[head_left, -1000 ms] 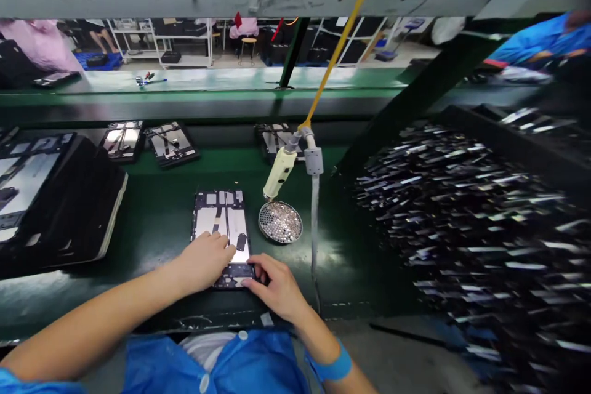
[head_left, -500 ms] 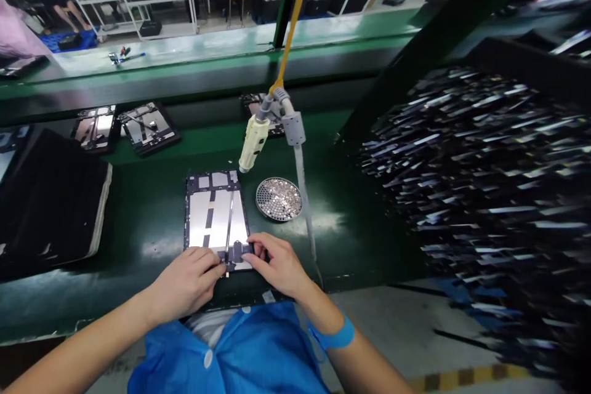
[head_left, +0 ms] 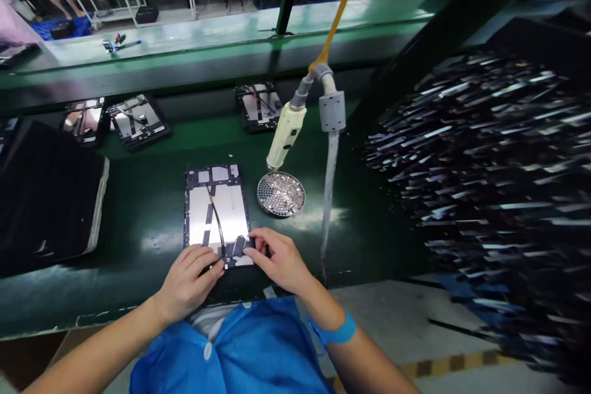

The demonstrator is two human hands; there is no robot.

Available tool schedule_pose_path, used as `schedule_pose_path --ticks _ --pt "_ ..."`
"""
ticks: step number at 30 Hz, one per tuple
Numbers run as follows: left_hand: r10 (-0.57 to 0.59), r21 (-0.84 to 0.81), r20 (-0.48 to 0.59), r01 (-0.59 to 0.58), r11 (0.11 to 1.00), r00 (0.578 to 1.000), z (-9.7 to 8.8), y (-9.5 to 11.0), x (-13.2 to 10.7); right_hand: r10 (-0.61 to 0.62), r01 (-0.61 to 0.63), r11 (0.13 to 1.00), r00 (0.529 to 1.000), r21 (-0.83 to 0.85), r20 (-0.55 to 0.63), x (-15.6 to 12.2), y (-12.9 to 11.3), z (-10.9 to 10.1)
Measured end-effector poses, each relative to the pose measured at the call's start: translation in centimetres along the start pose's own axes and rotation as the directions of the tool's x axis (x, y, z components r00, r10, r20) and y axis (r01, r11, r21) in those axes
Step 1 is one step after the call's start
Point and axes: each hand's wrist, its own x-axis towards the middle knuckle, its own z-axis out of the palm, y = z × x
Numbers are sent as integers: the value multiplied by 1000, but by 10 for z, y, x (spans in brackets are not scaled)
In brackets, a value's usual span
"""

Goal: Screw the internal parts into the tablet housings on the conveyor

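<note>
An opened tablet, with a silvery back plate and a dark frame, lies flat on the green bench. A thin dark ribbon cable curves down over the plate to the tablet's lower edge. At the lower left, my left hand is closed, its thumb and fingertips drawn together beside the cable's lower end; whatever they pinch is hidden. My right hand grips the tablet's lower right edge with thumb and forefinger near a dark small board.
A cream electric screwdriver hangs above a round perforated tray of screws. Behind are more opened tablets. Black stacked padding stands left; many dark, shiny-edged strips crowd the right. A grey hose hangs down beside the tray.
The ribbon cable, straighter before, now bows across the plate. The hanging screwdriver and hose have swung right. Both hands stay at the tablet's lower edge, and the view has shifted slightly.
</note>
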Motion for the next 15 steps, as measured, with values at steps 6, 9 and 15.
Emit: schedule_pose_path --ticks 6,9,15 --pt "-116 -23 35 117 993 993 -2 1 5 -11 11 1000 1000 11 -8 2 -4 3" --pt "-164 -35 88 168 985 983 -6 2 1 4 -5 998 1000 55 9 0 -3 -9" --pt "-215 5 59 215 977 975 3 -7 6 208 -181 976 945 124 -251 3 26 -73"
